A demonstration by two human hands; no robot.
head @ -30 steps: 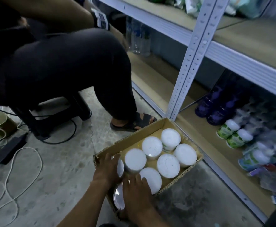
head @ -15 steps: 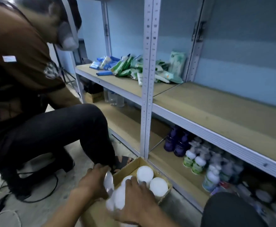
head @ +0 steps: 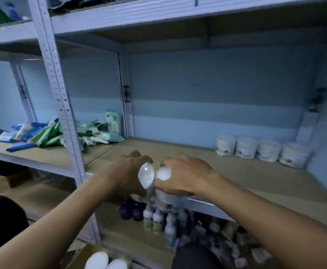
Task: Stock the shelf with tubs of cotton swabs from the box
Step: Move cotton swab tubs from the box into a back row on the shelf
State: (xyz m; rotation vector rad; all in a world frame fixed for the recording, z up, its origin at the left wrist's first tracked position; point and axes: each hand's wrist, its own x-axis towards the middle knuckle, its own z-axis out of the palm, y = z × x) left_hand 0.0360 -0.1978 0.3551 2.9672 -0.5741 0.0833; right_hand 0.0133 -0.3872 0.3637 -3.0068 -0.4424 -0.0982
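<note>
Your two hands meet just at the front edge of the middle shelf [head: 255, 177], whose board lies bare from that edge back to the wall. Four tubs [head: 263, 151] stand in a row at the back right, well apart from your hands. A steel upright [head: 61, 105] rises close to your left forearm. Your left hand [head: 127, 175] has its fingers curled round a white-lidded tub [head: 146, 176], tilted so the lid faces you. Your right hand [head: 185, 176] grips a second tub [head: 163, 174] from above, fingers wrapped over its lid; the two tubs touch. The box [head: 85, 256] sits at the bottom edge of the view, two white lids showing in it.
</note>
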